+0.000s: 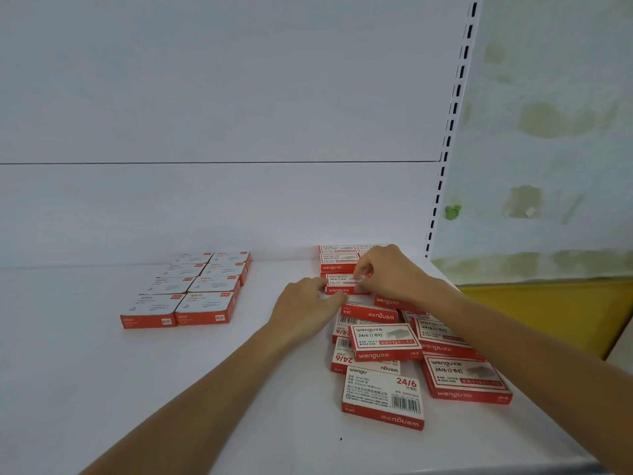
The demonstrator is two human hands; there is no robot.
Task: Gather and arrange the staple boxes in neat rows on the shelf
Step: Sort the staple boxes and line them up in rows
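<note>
Staple box (342, 280) in hand, far right of the shelf (171, 389), near the back panel. It lies flat with its printed face up. The red brand edge faces us, and the long axis runs left to right, parallel with the back edge.

Grip: the right hand (387, 272) has its fingers curled over the box's right end and pinches it. The left hand (305, 303) meets the left front corner with thumb and fingertips, and we read that as a light pinch too. Both are closed on the same box.

Just behind it sit the placed boxes (337, 258) – at least two deep, same orientation, edges roughly in line. The right hand covers any second column, so we cannot count it.

Progress, as we judge it: early to middle. The loose pile (383, 341) in front is unsorted, with boxes overlapping, skewed and some flipped. One barcode-up box (383, 395) lies nearest us, turned the opposite way. Another face-up box (467, 378) sits askew by the shelf's right edge. All of these need gathering and squaring.

Well apart to the left, a tidy block (191, 289) of red-and-white boxes – two columns, four deep. A slotted upright (452, 108) bounds the shelf on the right.
</note>
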